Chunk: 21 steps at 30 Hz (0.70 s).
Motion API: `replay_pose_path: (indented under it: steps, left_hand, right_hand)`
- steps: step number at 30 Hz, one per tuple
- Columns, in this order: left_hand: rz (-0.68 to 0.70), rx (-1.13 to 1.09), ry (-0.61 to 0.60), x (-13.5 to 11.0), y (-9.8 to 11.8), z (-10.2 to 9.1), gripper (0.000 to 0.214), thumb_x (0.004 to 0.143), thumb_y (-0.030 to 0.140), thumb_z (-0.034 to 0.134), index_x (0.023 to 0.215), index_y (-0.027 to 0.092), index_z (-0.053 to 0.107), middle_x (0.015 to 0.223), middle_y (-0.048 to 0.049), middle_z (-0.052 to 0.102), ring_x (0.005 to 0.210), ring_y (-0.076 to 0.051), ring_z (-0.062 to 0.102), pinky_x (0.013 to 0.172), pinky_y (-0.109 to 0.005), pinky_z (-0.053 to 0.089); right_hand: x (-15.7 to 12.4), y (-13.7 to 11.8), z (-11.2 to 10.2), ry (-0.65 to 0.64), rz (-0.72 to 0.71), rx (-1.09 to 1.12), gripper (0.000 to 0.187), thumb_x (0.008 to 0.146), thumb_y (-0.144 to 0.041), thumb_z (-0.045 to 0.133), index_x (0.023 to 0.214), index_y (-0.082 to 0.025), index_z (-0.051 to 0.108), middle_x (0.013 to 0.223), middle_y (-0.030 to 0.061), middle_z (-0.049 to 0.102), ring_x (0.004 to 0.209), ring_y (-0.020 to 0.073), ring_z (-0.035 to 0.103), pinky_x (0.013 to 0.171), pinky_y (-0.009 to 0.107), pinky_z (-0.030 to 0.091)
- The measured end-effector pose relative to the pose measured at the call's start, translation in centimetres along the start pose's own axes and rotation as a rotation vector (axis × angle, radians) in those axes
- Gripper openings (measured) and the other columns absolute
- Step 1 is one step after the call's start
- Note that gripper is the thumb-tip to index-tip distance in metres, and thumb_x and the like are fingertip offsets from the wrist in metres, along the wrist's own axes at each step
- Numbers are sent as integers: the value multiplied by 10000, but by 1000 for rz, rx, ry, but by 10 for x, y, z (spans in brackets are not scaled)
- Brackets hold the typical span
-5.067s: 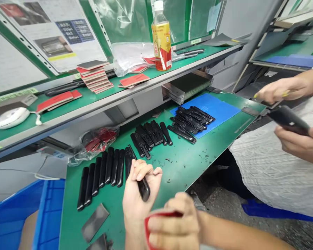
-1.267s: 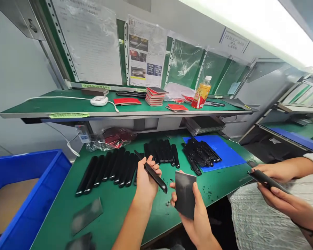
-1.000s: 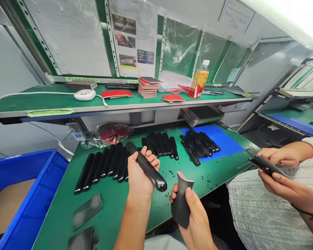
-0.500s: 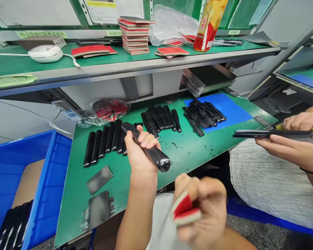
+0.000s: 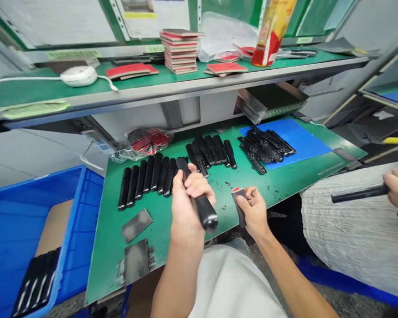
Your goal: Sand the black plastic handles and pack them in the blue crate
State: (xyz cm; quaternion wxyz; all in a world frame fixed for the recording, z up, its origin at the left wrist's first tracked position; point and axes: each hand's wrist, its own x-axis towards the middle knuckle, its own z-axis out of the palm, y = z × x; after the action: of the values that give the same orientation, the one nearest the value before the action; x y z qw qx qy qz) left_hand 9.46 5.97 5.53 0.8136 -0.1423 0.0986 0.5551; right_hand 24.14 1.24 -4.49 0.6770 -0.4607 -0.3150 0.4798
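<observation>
LH (image 5: 185,208): 1 blk pc (image 5: 205,213); RH (image 5: 254,209): 1 pad (image 5: 240,214)

Green-topped workbench (image 5: 162,212), green shelf (image 5: 185,90) above, pale wall (image 5: 53,152) behind, shelving (image 5: 393,76) at right, speckled grey floor (image 5: 358,309)

The handle (image 5: 204,210) at six o'clock was black, the sheet (image 5: 240,216) at five grey and red, the table (image 5: 111,240) green, the bin (image 5: 86,205) at eight blue, the sweater (image 5: 345,238) at four white, knit-patterned.
</observation>
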Motion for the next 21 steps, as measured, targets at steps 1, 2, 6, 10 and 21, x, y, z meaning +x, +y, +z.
replay_pose_path:
  steps: [1, 2, 6, 10, 21]
  left_hand:
    - [19, -10, 16, 1, 0, 0, 334, 1056, 337, 272, 940, 146, 521, 493, 105, 397, 345, -13, 402, 366, -80, 345]
    - [36, -18, 22, 2, 0, 0, 330, 1054, 330, 276, 938, 147, 524, 492, 107, 391, 343, -13, 394, 368, -79, 349]
    - [37, -35, 33, 1, -2, 1, 316, 1050, 326, 297, 951, 146, 537, 501, 105, 379, 343, -15, 382, 362, -81, 347]
    - [-14, -41, -51, -9, -4, 5, 326, 1059, 326, 292, 1010, 138, 553, 516, 100, 383, 356, -20, 396, 356, -83, 343]
    - [-104, -100, -335, -4, 6, 1, 371, 1051, 430, 373, 1191, 97, 458, 635, 66, 602, 435, -31, 497, 391, -98, 398]
  right_hand:
    - [-9, -4, 0, -22, 3, 19, 524, 680, -470, 863, 775, -250, 397, 629, -95, 456, 523, 78, 398, 491, 207, 292]
    - [-19, -11, 3, -62, -1, 46, 543, 656, -501, 871, 790, -257, 405, 634, -91, 474, 531, 89, 429, 506, 216, 329]
    - [-33, -33, 24, -246, -84, 117, 631, 532, -597, 902, 728, -262, 404, 545, -107, 444, 467, 95, 393, 525, 261, 401]
    - [1, -30, 20, -31, -111, -55, 573, 625, -424, 910, 662, -234, 371, 582, -106, 357, 492, 66, 316, 481, 209, 309]
    - [13, -34, 10, 101, -75, -122, 459, 761, -466, 806, 827, -251, 406, 659, -87, 460, 551, 80, 425, 504, 189, 340]
